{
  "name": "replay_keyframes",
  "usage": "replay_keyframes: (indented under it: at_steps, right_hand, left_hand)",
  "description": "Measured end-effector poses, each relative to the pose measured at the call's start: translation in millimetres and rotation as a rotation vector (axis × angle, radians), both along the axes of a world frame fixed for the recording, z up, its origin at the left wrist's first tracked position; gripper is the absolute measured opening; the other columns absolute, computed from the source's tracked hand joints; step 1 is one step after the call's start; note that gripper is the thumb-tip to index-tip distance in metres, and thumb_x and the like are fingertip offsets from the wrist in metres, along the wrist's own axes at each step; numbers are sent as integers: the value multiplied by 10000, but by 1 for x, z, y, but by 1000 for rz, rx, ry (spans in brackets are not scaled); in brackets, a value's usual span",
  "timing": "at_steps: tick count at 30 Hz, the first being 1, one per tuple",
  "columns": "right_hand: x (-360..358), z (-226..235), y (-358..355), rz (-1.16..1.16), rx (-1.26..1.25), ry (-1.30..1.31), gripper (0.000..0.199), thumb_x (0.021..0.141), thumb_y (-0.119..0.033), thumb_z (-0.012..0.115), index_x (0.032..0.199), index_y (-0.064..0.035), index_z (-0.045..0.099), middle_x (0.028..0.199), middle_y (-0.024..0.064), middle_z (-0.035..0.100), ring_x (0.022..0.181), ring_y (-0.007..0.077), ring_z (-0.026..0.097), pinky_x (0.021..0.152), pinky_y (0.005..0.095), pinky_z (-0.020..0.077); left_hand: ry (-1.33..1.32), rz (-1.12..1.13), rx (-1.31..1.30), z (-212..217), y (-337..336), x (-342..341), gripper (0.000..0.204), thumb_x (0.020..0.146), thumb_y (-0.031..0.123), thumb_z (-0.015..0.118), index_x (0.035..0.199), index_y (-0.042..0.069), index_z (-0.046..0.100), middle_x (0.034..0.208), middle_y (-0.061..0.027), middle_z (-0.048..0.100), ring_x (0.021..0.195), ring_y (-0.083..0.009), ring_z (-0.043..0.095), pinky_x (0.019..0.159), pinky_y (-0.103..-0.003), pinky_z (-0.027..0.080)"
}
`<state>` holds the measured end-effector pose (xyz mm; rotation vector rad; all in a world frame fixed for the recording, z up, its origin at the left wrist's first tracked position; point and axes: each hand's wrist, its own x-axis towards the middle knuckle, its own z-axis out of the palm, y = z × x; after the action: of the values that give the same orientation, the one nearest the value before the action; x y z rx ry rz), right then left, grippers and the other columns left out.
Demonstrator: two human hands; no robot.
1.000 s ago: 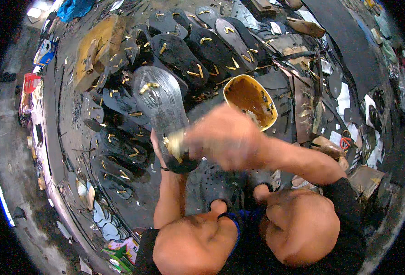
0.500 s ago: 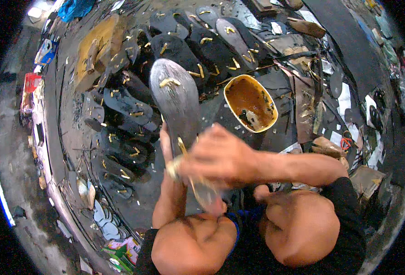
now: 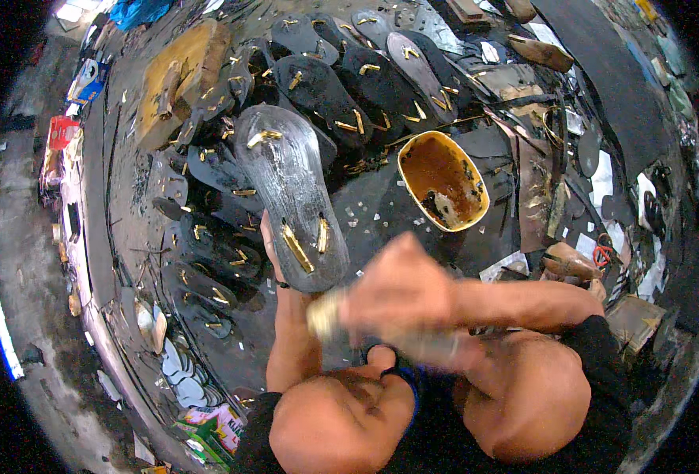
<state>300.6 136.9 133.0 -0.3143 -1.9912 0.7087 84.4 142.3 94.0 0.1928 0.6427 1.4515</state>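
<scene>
the blurred right hand curls closed, its forearm coming in sideways; the left hand, mostly hidden, extends forward.

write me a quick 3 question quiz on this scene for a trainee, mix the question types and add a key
1. True or false: the left hand holds the shiny dark sole.
2. Multiple choice: in the picture, the yellow-rimmed tub is
A) left of that sole
B) right of that sole
C) on top of that sole
3. Which hand holds the blurred brush?

Key: 1 true; 2 B; 3 the right hand.
</scene>
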Motion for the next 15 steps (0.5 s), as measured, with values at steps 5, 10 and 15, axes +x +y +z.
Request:
replay_keyframes:
  at_steps: [5, 10, 15]
  right_hand:
    - [4, -30, 140, -502, -275, -26, 139, 889, -224, 705, 979, -118, 712, 921, 141, 709, 861, 355, 663, 759, 430, 501]
    - [-23, -23, 45, -316, -303, 52, 183, 874, -166, 711, 1054, -137, 696, 1003, 79, 694, 921, 296, 639, 800, 415, 469]
    - [2, -2, -11, -76, -177, -75, 335, 803, -177, 802, 1112, -138, 679, 938, 19, 686, 795, 213, 631, 723, 375, 402]
  left_hand:
    - [-4, 58, -174, -10, -11, 36, 353, 1004, 287, 463, 1143, 25, 653, 1036, -126, 707, 897, -253, 687, 787, -363, 577]
    - [87, 128, -11, -3, -1, 9, 392, 1001, 341, 463, 1164, 35, 646, 1079, -131, 705, 900, -267, 688, 797, -370, 574]
    - [-41, -7, 124, -35, 9, -13, 466, 1006, 429, 442, 1217, 59, 631, 1137, -102, 699, 973, -258, 680, 863, -398, 554]
